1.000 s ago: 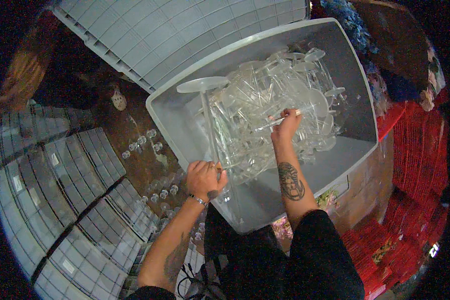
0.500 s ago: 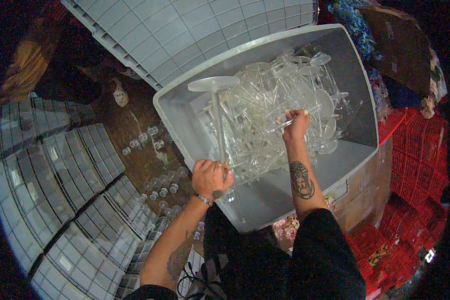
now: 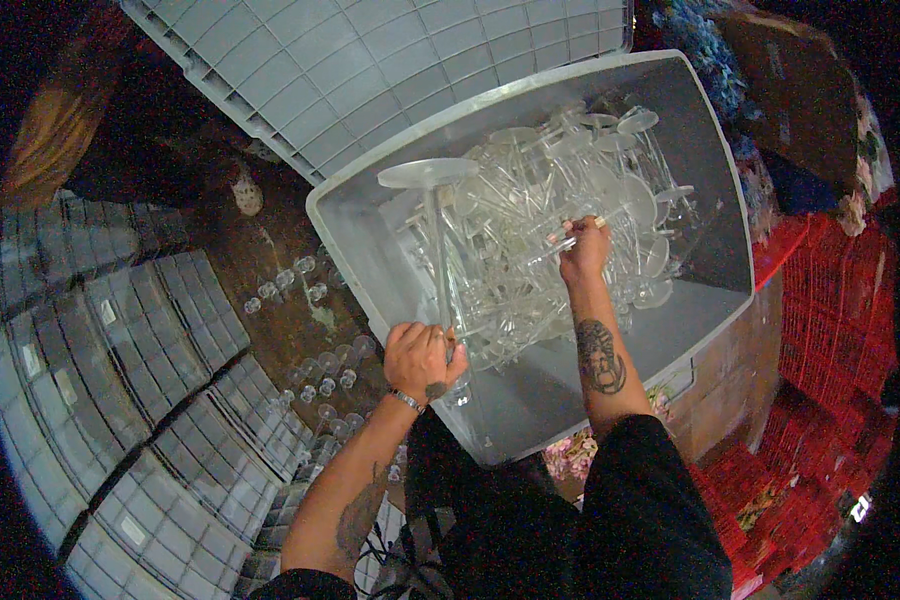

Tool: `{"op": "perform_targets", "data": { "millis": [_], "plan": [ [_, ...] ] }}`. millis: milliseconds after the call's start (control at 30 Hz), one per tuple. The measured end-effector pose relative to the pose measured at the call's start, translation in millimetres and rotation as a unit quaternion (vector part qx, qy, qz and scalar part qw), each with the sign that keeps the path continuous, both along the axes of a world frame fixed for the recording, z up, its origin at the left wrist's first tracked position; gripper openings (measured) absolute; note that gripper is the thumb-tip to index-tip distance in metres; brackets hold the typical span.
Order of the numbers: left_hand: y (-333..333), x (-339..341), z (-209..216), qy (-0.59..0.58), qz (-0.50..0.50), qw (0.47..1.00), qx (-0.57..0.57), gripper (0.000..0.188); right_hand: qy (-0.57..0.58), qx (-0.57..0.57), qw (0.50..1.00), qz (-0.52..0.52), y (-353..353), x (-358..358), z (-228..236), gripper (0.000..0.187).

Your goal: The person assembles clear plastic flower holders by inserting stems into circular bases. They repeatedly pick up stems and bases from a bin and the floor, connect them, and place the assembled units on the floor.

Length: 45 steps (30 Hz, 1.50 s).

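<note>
- Two bare hands are over a grey bin (image 3: 530, 400) in the head view, each holding a clear piece.
- Left hand (image 3: 418, 358): fingers curled tight round the stem of a clear stand (image 3: 438, 245), at the bin's left edge, toward its near-left corner.
- That stand's round frosted disc (image 3: 428, 173) shows toward the bin's far-left corner, with the stem running from it down to the fist.
- Right hand (image 3: 585, 248): thumb and fingers pressed together, pinching a clear rod (image 3: 552, 252) above the middle of the bin; which part of a piece it is, I cannot tell.
- A tangled heap of clear stands (image 3: 515, 210) covers the bin's bottom from near the far edge toward the near one.
- Beyond the far edge stands a grey gridded panel (image 3: 400, 80); past the far-right corner, blue flowers (image 3: 705, 50).
- Outside the left edge, small clear pieces (image 3: 335, 365) sit on the floor; just outside the near edge, pink flowers (image 3: 572, 457).
</note>
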<state>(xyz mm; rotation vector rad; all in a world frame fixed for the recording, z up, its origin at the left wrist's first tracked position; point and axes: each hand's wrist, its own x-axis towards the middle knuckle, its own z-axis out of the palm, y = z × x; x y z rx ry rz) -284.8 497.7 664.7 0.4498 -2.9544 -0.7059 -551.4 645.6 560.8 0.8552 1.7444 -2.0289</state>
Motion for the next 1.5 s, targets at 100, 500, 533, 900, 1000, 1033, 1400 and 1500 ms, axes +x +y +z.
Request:
{"op": "perform_targets", "data": {
  "millis": [100, 500, 533, 900, 1000, 1033, 1400, 1500],
  "plan": [
    [3.9, -5.0, 1.5, 0.008, -0.001, 1.000, 0.016, 0.021, 0.028, -0.094, 0.995, 0.017, 22.7, -13.1, -16.9, 0.018],
    [5.3, 4.3, -16.2, -0.027, 0.025, 0.997, 0.061, 0.030, 0.078, -0.131, 0.965, 0.211, 36.9, 47.3, 141.1, 0.064],
    [7.1, -0.6, -15.8, -0.028, 0.014, 0.997, 0.065, 0.031, 0.082, -0.109, 0.958, 0.253, 43.8, 57.8, 148.9, 0.065],
    [11.4, 4.2, -15.5, 0.174, 0.105, 0.911, 0.359, 0.025, 0.153, -0.247, 0.849, 0.441, 43.0, 157.1, 173.3, 0.045],
    [14.1, 38.8, 15.7, 0.210, 0.147, 0.791, 0.556, 0.022, 0.184, -0.206, 0.836, 0.474, 19.5, 191.3, 199.8, 0.035],
    [26.5, 55.6, -13.0, 0.273, 0.172, 0.759, 0.565, 0.021, 0.177, -0.215, 0.829, 0.484, -2.6, 215.9, 203.2, 0.025],
    [44.1, 271.5, 14.2, 0.208, 0.206, 0.706, 0.645, 0.049, -0.066, -0.029, 0.671, 0.738, -75.9, 365.2, 173.5, 0.015],
    [57.8, 287.5, 2.6, 0.168, 0.214, 0.576, 0.771, 0.053, -0.115, -0.037, 0.657, 0.744, -79.1, 379.4, 154.8, 0.012]
  ]
}}
